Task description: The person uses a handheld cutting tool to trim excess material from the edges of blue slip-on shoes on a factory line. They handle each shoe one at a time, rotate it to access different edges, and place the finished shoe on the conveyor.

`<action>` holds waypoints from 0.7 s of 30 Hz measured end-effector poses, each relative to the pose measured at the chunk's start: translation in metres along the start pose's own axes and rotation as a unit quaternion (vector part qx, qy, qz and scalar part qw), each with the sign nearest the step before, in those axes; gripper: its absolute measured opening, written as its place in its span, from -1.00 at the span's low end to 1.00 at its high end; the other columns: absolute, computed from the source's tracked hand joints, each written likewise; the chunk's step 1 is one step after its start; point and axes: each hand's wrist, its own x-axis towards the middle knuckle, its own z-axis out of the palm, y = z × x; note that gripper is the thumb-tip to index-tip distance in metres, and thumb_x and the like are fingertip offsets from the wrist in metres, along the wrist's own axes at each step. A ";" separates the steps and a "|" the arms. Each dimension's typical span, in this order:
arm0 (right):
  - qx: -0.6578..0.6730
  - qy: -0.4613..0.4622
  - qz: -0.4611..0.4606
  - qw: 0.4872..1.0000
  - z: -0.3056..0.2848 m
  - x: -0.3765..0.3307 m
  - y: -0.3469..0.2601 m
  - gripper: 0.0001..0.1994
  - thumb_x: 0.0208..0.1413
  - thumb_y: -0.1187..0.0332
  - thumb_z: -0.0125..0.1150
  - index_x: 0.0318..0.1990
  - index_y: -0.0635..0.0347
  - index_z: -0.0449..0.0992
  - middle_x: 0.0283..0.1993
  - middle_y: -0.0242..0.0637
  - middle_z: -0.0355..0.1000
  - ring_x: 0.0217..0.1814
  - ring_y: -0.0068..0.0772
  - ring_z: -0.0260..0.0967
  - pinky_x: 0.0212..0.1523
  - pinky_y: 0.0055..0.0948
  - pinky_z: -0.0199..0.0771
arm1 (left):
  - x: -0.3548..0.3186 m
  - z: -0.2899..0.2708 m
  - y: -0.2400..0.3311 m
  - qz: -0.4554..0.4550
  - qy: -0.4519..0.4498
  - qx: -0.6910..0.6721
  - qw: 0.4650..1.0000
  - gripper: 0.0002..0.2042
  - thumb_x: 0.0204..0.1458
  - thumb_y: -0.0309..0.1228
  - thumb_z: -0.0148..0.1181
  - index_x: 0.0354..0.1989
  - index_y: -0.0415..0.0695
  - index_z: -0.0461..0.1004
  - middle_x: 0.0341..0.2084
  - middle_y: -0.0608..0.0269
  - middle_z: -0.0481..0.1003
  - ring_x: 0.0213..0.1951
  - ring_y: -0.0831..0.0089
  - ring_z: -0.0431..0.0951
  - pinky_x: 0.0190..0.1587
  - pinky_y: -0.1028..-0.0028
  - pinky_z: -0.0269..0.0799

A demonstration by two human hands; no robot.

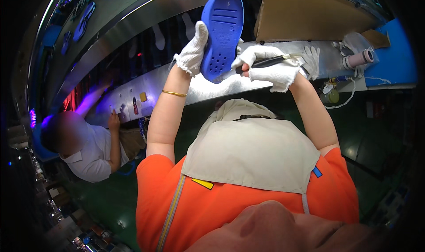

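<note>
My left hand (193, 50), in a white glove, holds a blue shoe sole (222, 33) upright by its left edge, tread side facing me. My right hand (270, 68), also gloved, grips a dark-handled brush-like tool (265, 62) whose tip meets the sole's right edge near the heel. Both hands are raised over a steel workbench (208, 86). A gold bangle (173, 93) sits on my left forearm.
A cardboard sheet (310, 13) lies beyond the bench. A spare white glove (312, 59) and a pinkish roll (359, 58) rest at right by a blue surface (394, 61). More blue soles (84, 19) ride a conveyor at upper left. A co-worker in white (88, 150) sits at left.
</note>
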 end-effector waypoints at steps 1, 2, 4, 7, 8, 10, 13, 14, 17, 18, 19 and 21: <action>0.003 0.027 -0.021 0.999 0.003 0.001 0.000 -0.91 -0.14 0.55 0.27 -0.42 0.18 0.53 -0.24 -0.32 0.48 -0.11 -0.48 0.44 -0.01 -0.46 0.44 | 0.003 0.001 -0.001 -0.015 0.013 0.020 1.000 0.02 -0.25 0.52 -0.17 0.15 -0.20 0.30 -0.14 -0.08 0.51 -0.18 0.19 0.60 -0.18 0.28 0.62; -0.081 0.016 -0.108 0.991 0.000 0.006 0.005 -0.91 -0.15 0.56 0.25 -0.43 0.20 0.51 -0.25 -0.32 0.48 -0.13 -0.47 0.44 -0.03 -0.46 0.45 | 0.006 0.001 -0.002 -0.024 0.014 -0.016 0.999 -0.05 -0.18 0.48 -0.15 0.11 -0.20 0.35 -0.17 -0.06 0.52 -0.22 0.22 0.61 -0.22 0.29 0.62; -0.168 0.008 -0.143 0.975 0.003 0.010 0.013 -0.92 -0.14 0.50 0.24 -0.42 0.18 0.51 -0.28 -0.36 0.48 -0.16 -0.50 0.43 -0.06 -0.49 0.44 | 0.006 0.000 0.003 -0.072 0.054 0.004 0.996 -0.09 -0.15 0.45 -0.13 0.08 -0.18 0.38 -0.19 -0.04 0.53 -0.24 0.24 0.61 -0.23 0.32 0.62; -0.217 -0.008 -0.079 0.973 0.005 0.011 0.011 -0.92 -0.13 0.44 0.24 -0.41 0.14 0.52 -0.31 -0.41 0.48 -0.21 -0.53 0.42 -0.08 -0.50 0.44 | 0.003 -0.002 0.006 -0.123 0.093 0.036 0.987 -0.16 -0.10 0.41 -0.08 0.07 -0.15 0.41 -0.23 0.00 0.54 -0.29 0.28 0.61 -0.26 0.38 0.62; -0.198 -0.014 -0.057 0.979 0.004 0.010 0.003 -0.91 -0.14 0.45 0.24 -0.41 0.13 0.52 -0.30 -0.41 0.48 -0.22 -0.53 0.42 -0.08 -0.50 0.44 | 0.004 -0.003 0.003 -0.121 0.099 0.047 0.987 -0.17 -0.10 0.40 -0.08 0.07 -0.14 0.41 -0.24 0.01 0.54 -0.30 0.28 0.61 -0.28 0.39 0.62; -0.148 -0.013 -0.057 0.987 -0.002 0.011 0.004 -0.89 -0.16 0.49 0.25 -0.40 0.12 0.53 -0.29 -0.41 0.47 -0.22 -0.51 0.42 -0.08 -0.49 0.44 | 0.007 0.001 0.002 -0.114 0.121 0.047 0.985 -0.20 -0.05 0.37 -0.08 0.08 -0.14 0.40 -0.24 0.03 0.54 -0.33 0.29 0.60 -0.31 0.39 0.62; -0.207 0.027 -0.098 0.973 -0.002 0.017 0.011 -0.88 -0.16 0.45 0.29 -0.41 0.13 0.51 -0.29 -0.39 0.46 -0.23 -0.50 0.40 -0.10 -0.49 0.43 | 0.010 0.003 0.007 -0.095 0.119 0.027 0.988 -0.22 -0.02 0.35 -0.09 0.10 -0.13 0.39 -0.24 0.05 0.53 -0.30 0.31 0.60 -0.29 0.39 0.62; -0.222 0.013 -0.097 0.970 -0.004 0.016 0.011 -0.88 -0.16 0.44 0.29 -0.40 0.13 0.51 -0.30 -0.39 0.45 -0.24 -0.50 0.40 -0.11 -0.50 0.43 | 0.011 -0.004 0.005 -0.111 0.107 0.025 0.988 -0.24 0.02 0.33 -0.10 0.11 -0.12 0.39 -0.22 0.06 0.53 -0.28 0.34 0.60 -0.30 0.43 0.61; -0.262 -0.029 -0.105 0.959 -0.012 0.017 0.018 -0.85 -0.16 0.36 0.28 -0.38 0.13 0.50 -0.32 -0.40 0.43 -0.27 -0.51 0.39 -0.17 -0.52 0.42 | 0.012 -0.012 -0.002 -0.093 0.110 0.027 0.989 -0.24 0.02 0.33 -0.11 0.11 -0.13 0.38 -0.23 0.07 0.53 -0.28 0.37 0.60 -0.35 0.50 0.61; -0.246 -0.020 -0.082 0.966 -0.013 0.016 0.014 -0.86 -0.16 0.38 0.27 -0.39 0.14 0.50 -0.32 -0.40 0.44 -0.28 -0.53 0.39 -0.17 -0.53 0.42 | 0.012 -0.014 -0.001 -0.104 0.092 0.009 0.990 -0.24 0.02 0.33 -0.12 0.11 -0.11 0.38 -0.22 0.07 0.53 -0.29 0.37 0.60 -0.35 0.50 0.61; -0.229 -0.010 -0.059 0.972 -0.012 0.016 0.009 -0.87 -0.16 0.40 0.26 -0.39 0.15 0.50 -0.31 -0.41 0.44 -0.28 -0.54 0.39 -0.17 -0.53 0.42 | 0.012 -0.012 -0.001 -0.101 0.105 0.019 0.989 -0.24 0.01 0.34 -0.12 0.11 -0.11 0.39 -0.22 0.07 0.53 -0.29 0.37 0.60 -0.33 0.48 0.61; -0.143 0.026 -0.103 0.984 -0.007 0.020 0.006 -0.90 -0.13 0.46 0.22 -0.39 0.14 0.50 -0.30 -0.41 0.44 -0.27 -0.55 0.38 -0.16 -0.53 0.43 | 0.009 -0.004 0.003 -0.095 0.130 0.038 0.986 -0.23 0.01 0.35 -0.12 0.11 -0.11 0.39 -0.21 0.06 0.53 -0.30 0.36 0.59 -0.29 0.43 0.61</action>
